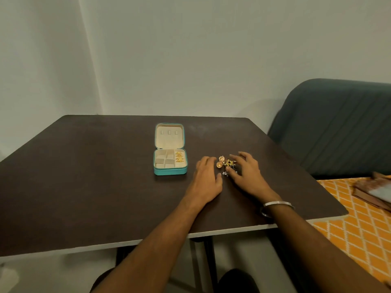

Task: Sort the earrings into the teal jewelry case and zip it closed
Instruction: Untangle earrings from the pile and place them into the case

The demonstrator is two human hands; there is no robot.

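Fingers [233,160] of both hands are lying spread and relaxed, holding nothing, bracketing the earrings [226,164] heaped between them on the surface [84,176]. Left of the left hand [206,178], the teal case [170,158] is sitting open and unzipped, gold pieces filling one compartment only; most sorting remains. No writing is legible.

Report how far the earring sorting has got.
Done: gold earrings fill the right compartment of the open teal jewelry case. In hand: left hand and right hand flank the loose earring pile. Left: sorting the pile, zipping the case.
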